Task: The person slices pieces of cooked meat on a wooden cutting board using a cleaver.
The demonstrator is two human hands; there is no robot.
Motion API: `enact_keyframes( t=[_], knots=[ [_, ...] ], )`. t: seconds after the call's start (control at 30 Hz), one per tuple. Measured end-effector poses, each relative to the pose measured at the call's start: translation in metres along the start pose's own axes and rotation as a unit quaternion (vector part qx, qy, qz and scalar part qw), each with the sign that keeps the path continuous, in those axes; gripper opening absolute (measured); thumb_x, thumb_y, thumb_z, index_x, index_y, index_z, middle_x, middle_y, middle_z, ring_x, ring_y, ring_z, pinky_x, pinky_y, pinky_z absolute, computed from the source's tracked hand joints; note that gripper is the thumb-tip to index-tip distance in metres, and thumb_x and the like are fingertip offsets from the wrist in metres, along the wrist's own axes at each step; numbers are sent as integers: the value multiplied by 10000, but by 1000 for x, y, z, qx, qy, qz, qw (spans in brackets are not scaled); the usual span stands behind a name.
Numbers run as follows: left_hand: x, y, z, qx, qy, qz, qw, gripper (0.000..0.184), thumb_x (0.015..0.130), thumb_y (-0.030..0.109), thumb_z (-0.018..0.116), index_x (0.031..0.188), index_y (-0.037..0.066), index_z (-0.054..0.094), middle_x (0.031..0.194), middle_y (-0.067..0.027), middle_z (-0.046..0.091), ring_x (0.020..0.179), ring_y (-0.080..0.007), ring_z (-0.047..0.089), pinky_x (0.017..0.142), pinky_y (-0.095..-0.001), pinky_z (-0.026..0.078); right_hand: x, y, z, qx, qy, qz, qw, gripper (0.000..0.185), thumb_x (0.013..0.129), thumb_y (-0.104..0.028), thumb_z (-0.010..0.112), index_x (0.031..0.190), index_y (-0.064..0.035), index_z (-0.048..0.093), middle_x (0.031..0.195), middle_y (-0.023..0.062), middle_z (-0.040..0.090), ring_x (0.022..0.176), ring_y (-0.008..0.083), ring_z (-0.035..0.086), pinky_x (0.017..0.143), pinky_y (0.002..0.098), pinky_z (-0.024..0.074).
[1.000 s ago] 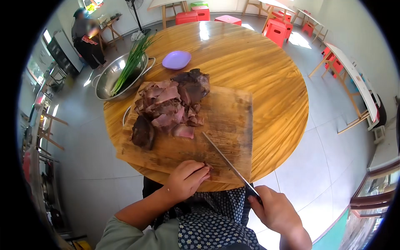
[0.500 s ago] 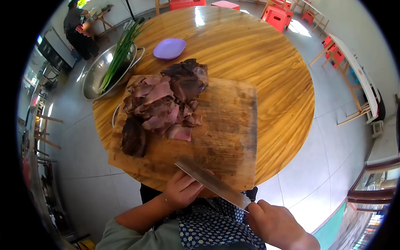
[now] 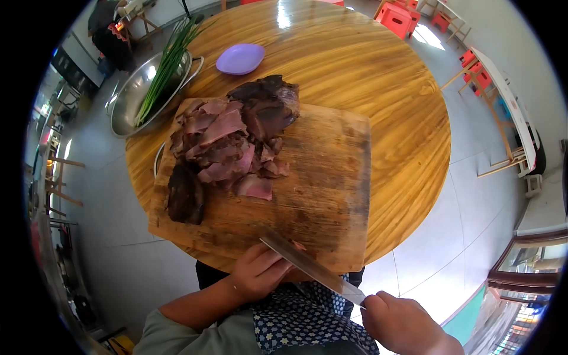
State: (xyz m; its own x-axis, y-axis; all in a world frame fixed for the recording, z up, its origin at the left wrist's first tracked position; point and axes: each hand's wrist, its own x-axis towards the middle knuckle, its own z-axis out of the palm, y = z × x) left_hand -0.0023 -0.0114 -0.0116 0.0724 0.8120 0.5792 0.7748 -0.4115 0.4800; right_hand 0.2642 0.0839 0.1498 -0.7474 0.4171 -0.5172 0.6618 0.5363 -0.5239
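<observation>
My right hand (image 3: 393, 322) grips the handle of a cleaver (image 3: 313, 269), whose wide blade slants up to the left over the near edge of the wooden cutting board (image 3: 319, 177). Just behind the blade, my left hand (image 3: 260, 272) has its fingers curled. The blade hides whatever those fingers press on, though a small pinkish bit shows past it. Sliced dark-red meat (image 3: 219, 139) is heaped on the board's left half. A large dark chunk of meat (image 3: 269, 106) lies at the back of the heap, and a smaller dark chunk (image 3: 185, 195) at the front left.
The board rests on a round wooden table (image 3: 408, 118). A metal bowl (image 3: 127, 109) with long green stalks (image 3: 163, 80) stands at the back left, near a purple plate (image 3: 239, 59). Red stools (image 3: 395, 19) are farther off. Another person (image 3: 109, 35) stands at the far left.
The cleaver and my right hand have moved slightly right and down. My left hand stays curled beside the blade. The view has tilted a little; the meat lies as before.
</observation>
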Motion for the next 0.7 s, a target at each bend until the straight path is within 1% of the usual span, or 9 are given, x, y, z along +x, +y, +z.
enact_keyframes(
  t=[0.13, 0.2, 0.23, 0.4, 0.43, 0.5, 0.57, 0.6, 0.7],
  knots=[
    [2, 1, 1, -10, 11, -8, 1000, 257, 747, 1, 775, 999, -21, 736, 1096, -130, 718, 967, -286, 710, 841, -363, 594, -2, -6, -12, -32, -39, 7, 999, 285, 925, -52, 520, 1195, 30, 480, 902, 244, 623, 773, 435, 646, 651, 512, 510],
    [7, 4, 0, -9, 20, -18, 1000, 167, 727, -85, 757, 888, -71, 711, 1010, -158, 717, 925, -315, 728, 789, -378, 610, 0, -9, -16, -44, -51, 7, 998, 290, 925, -53, 521, 1200, 28, 479, 906, 244, 624, 778, 437, 645, 653, 511, 509],
    [7, 5, -1, -12, 22, -21, 999, 167, 727, -85, 757, 888, -71, 711, 1010, -158, 717, 925, -315, 728, 789, -378, 610, 1, -10, -18, -50, -58, 8, 997, 292, 925, -54, 522, 1202, 26, 478, 908, 244, 624, 781, 438, 644, 655, 510, 508],
    [6, 5, 0, -7, 28, -30, 999, 195, 709, -57, 788, 895, -43, 729, 1017, -125, 733, 961, -278, 725, 816, -353, 603, 19, -11, -22, -68, -74, 8, 995, 304, 922, -59, 532, 1208, 26, 473, 909, 250, 627, 775, 440, 640, 658, 510, 505],
    [5, 4, 0, -10, 31, -33, 999, 195, 709, -57, 788, 895, -43, 729, 1017, -125, 733, 961, -278, 725, 816, -353, 603, 23, -3, -16, -42, -63, 2, 997, 305, 921, -60, 535, 1207, 24, 474, 881, 243, 629, 755, 439, 641, 650, 512, 507],
    [3, 2, -1, 19, 15, -15, 1000, 192, 820, 66, 798, 987, -5, 736, 1111, -110, 734, 1001, -235, 720, 823, -325, 592, 31, 4, -13, -19, -54, -3, 998, 306, 919, -62, 537, 1206, 23, 475, 853, 236, 631, 735, 438, 642, 643, 515, 510],
    [4, 3, -3, 22, 15, -16, 1000, 199, 818, 67, 801, 992, -5, 735, 1108, -107, 735, 1000, -232, 720, 823, -322, 591, 42, 2, -15, 13, -57, 0, 998, 283, 931, -67, 532, 1195, 19, 479, 785, 218, 632, 689, 435, 645, 618, 525, 511],
    [4, 4, -3, 28, 14, -15, 999, 207, 815, 68, 803, 996, -5, 733, 1106, -104, 737, 999, -229, 721, 822, -318, 589, 48, 0, -17, 12, -55, 0, 998, 283, 931, -67, 532, 1195, 19, 479, 785, 218, 632, 689, 435, 645, 618, 525, 511],
    [2, 7, -2, 53, 28, -5, 998, 224, 804, 69, 813, 998, -6, 729, 1122, -103, 737, 1008, -229, 718, 828, -318, 586, 66, -12, -26, -5, -94, 20, 995, 184, 963, -93, 542, 1117, -4, 496, 849, 255, 660, 766, 445, 663, 662, 525, 520]
  ],
)
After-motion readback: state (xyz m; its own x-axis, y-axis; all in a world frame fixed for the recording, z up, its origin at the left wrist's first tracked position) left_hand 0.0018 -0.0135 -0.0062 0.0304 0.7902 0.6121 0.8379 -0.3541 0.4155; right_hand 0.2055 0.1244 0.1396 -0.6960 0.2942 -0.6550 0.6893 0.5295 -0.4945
